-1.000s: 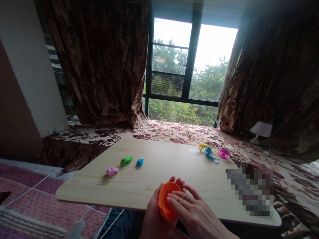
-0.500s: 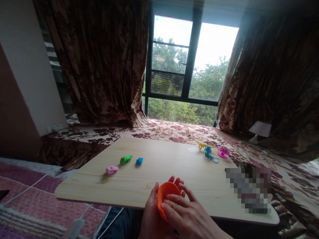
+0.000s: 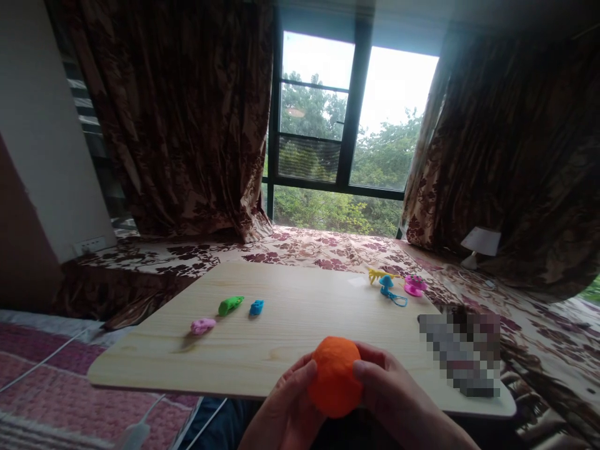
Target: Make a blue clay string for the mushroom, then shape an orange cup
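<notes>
An orange piece of modelling clay (image 3: 335,376), rounded and thin-walled when seen a moment ago, is held up at the table's near edge with its smooth domed side showing. My left hand (image 3: 293,395) grips its left side, thumb on the front. On the right side my right hand (image 3: 382,379) pinches the rim, thumb in front and fingers behind. Most fingertips are hidden behind the clay. Left of the hands lie a green clay lump (image 3: 231,305), a pink one (image 3: 203,326) and a small blue one (image 3: 256,307) on the wooden table (image 3: 281,340).
At the table's far right stand a blue mushroom-shaped piece (image 3: 386,284), a yellow piece (image 3: 377,276) and a pink piece (image 3: 415,285). A blurred-out object (image 3: 462,356) lies at the right edge. Beyond are a lamp (image 3: 480,242), curtains and a window. A white cable (image 3: 206,425) hangs at the near left.
The orange clay has turned from its hollow side to its domed side. My right hand has left the hollow and now holds the right rim. The view has shifted slightly.
</notes>
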Motion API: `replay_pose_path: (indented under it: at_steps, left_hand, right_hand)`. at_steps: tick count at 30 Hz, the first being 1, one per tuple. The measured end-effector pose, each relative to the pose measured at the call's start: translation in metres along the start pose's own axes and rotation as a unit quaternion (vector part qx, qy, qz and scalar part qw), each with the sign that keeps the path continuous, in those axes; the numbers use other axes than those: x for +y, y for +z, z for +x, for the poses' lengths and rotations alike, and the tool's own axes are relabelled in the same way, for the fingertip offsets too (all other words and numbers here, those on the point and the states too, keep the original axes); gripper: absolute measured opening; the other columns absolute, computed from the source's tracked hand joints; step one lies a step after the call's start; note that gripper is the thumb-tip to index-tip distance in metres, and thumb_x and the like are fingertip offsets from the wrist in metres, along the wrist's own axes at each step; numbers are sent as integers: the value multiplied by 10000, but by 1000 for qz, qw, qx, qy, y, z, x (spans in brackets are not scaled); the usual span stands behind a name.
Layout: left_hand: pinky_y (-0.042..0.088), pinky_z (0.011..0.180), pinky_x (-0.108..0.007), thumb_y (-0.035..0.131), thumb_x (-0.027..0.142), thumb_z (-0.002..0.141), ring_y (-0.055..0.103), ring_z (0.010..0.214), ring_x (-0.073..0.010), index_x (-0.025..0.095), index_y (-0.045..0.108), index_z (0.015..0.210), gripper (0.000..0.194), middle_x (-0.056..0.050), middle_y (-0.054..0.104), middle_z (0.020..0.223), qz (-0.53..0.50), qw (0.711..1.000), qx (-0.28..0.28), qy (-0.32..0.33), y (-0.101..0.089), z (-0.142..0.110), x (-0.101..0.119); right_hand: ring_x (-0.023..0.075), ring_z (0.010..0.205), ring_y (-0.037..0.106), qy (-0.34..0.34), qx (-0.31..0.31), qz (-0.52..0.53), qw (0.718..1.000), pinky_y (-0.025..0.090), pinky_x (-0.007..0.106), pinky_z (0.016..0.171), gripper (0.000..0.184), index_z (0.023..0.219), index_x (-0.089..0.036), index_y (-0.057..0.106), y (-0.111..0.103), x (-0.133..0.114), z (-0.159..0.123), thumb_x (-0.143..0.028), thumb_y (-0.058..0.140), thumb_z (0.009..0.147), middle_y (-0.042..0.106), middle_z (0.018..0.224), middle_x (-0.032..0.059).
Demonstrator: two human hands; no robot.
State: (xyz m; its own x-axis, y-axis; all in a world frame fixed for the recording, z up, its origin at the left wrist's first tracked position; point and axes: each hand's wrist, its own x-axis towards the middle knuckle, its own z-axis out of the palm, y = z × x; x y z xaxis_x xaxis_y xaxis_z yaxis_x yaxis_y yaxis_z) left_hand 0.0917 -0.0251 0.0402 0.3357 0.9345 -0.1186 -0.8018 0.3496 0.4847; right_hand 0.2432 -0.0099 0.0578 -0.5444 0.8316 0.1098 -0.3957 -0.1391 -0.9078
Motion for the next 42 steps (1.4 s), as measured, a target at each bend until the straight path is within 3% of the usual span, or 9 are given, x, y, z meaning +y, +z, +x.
replay_pose_path:
  at_steps: [6,9,12,16,18,22,29,37,42]
  left_hand:
    - [479,797,-314,629,144,722,620,935,-253,100,634,988,269,-131,673,989,38,999,5,-2,-4,5,3]
    - [463,832,-332,623,158,731,605,969,-248,108,625,1000,273,-124,671,1000,44,998,47,8,-9,10,2]
    - [455,841,-333,554,275,795,607,956,-228,86,605,1018,297,-141,651,1037,7,999,46,-23,-16,14,-2]
    - [487,714,-284,445,343,851,645,759,-176,71,610,968,340,-123,679,901,-90,991,-45,-91,-21,18,-9]
    - [491,706,-281,435,306,857,648,753,-176,71,615,942,308,-112,684,864,-114,989,-42,-83,-23,19,-11]
    - [478,789,-285,454,222,844,637,865,-184,72,605,950,237,-109,677,916,-139,989,-4,-46,-25,20,-13]
    - [487,777,-377,516,260,807,634,893,-251,101,573,1045,292,-138,661,950,-84,995,38,-35,-21,16,-13]
    - [490,775,-378,552,213,778,636,893,-245,123,561,1068,304,-126,663,955,-74,993,83,-36,-26,19,-16]
    - [480,803,-391,553,227,776,623,930,-261,106,578,1046,297,-137,664,956,-75,995,65,-23,-25,20,-17]
  right_hand:
    - [192,829,599,-5,-12,-40,999,451,301,740,333,1076,-124,577,-4,0,-1,-265,602,775,631,928,77]
    - [192,836,595,-66,24,-204,976,455,311,759,296,1075,-162,573,-6,-5,-1,-265,571,798,640,937,63]
    - [191,898,577,-183,45,-493,850,412,339,858,212,1001,-210,600,-5,-8,0,-208,563,792,655,935,41]
    - [180,1060,525,-231,-117,-715,650,211,405,1037,176,953,-253,608,-1,-10,-1,-187,514,819,690,897,-1]
    - [207,1133,478,-251,-133,-754,592,200,422,1043,226,1046,-246,580,1,-14,-5,-283,512,834,671,1021,17]
    - [264,1041,547,-287,-84,-803,516,424,375,852,370,1142,-197,535,0,-14,-17,-398,507,832,565,1216,67]
    - [158,563,647,-217,-130,-828,501,452,259,447,366,1221,-114,426,0,18,-18,-309,367,917,601,1160,101]
    - [138,474,625,-195,-129,-839,491,383,252,378,239,1100,-154,474,3,22,-15,-276,403,907,667,1012,43]
    - [118,524,644,-244,-75,-810,528,386,227,398,274,1165,-180,421,3,27,-19,-254,275,946,600,1168,47]
